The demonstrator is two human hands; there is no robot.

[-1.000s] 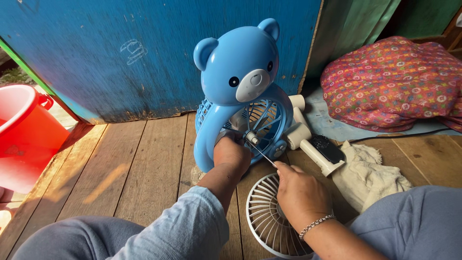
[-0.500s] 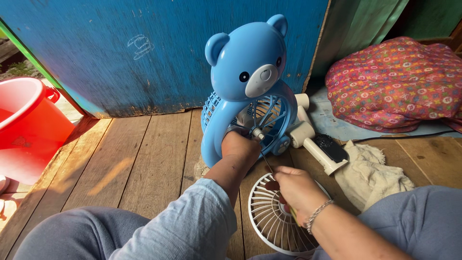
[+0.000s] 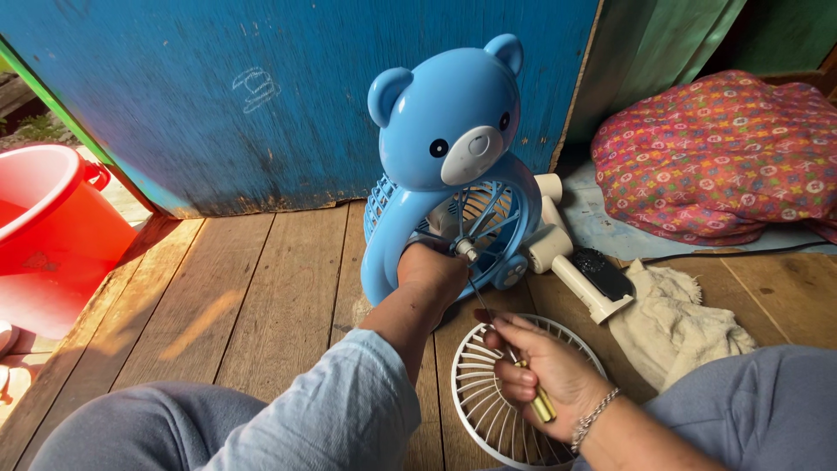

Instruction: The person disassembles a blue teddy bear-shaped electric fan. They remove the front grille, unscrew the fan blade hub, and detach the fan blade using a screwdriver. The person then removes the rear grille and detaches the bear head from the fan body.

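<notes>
Left hand [image 3: 432, 275] is gripping the fan [image 3: 453, 174]; right hand [image 3: 540, 375] is clasping the screwdriver [image 3: 506, 344], whose tip is risking slipping off the hub.

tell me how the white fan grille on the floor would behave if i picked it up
The white fan grille looks like thin moulded plastic, so probably light and fairly stiff. Its slim ribs might flex or snap if squeezed. Lying flat on the wooden floor, it seems unlikely to roll.

Glossy smooth blue plastic forms the bear fan [image 3: 445, 148] that the left hand [image 3: 429, 272] grips; beside the right hand's [image 3: 540, 371] thin metal screwdriver [image 3: 510, 353] lies a matt white plastic grille [image 3: 475, 384], on rough worn wood planks [image 3: 261, 296], near coarse cream cloth [image 3: 676, 318]
</notes>
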